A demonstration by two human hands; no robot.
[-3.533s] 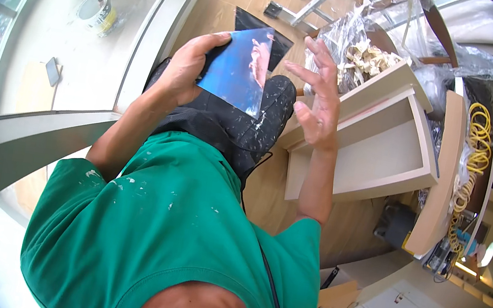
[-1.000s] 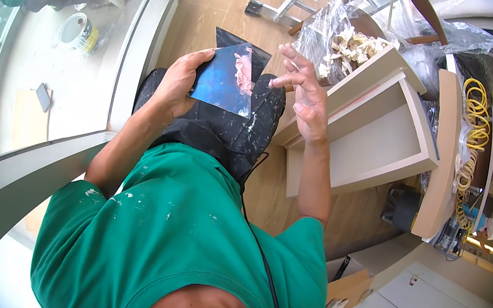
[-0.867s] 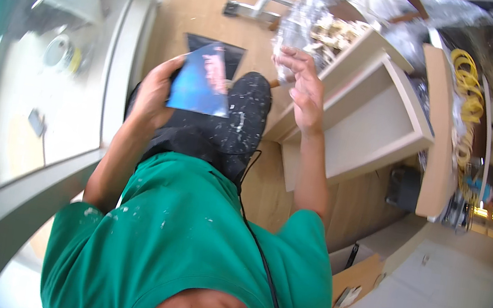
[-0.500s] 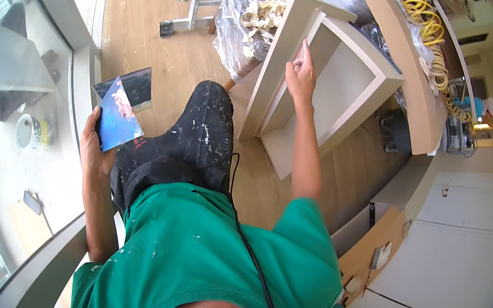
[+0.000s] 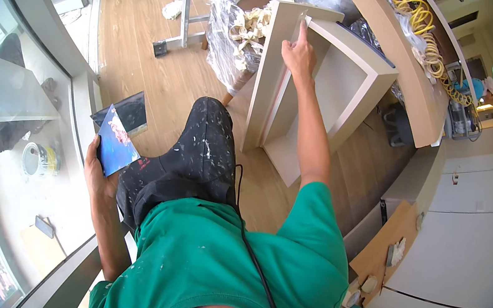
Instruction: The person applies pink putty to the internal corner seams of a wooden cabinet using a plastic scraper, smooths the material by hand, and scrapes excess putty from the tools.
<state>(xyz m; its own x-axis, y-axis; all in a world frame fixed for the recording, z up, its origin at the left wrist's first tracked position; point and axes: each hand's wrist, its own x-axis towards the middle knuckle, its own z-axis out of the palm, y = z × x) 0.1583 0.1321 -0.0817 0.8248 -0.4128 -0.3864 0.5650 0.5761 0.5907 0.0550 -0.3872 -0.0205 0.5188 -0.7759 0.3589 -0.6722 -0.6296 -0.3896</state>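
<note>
So far, I see pink paste (image 5: 118,130) left on the blue card (image 5: 113,153) my left hand (image 5: 94,172) pinches. My right hand (image 5: 299,58) pokes one finger out at the pale box (image 5: 379,73).

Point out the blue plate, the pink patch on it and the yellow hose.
Blue plate (image 5: 113,151): head view, on its bare blue face.
Pink patch (image 5: 118,131): head view, on its middle.
Yellow hose (image 5: 429,30): head view, on its coils.

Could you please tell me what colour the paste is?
The paste on the blue sheet is pink (head view).
</note>
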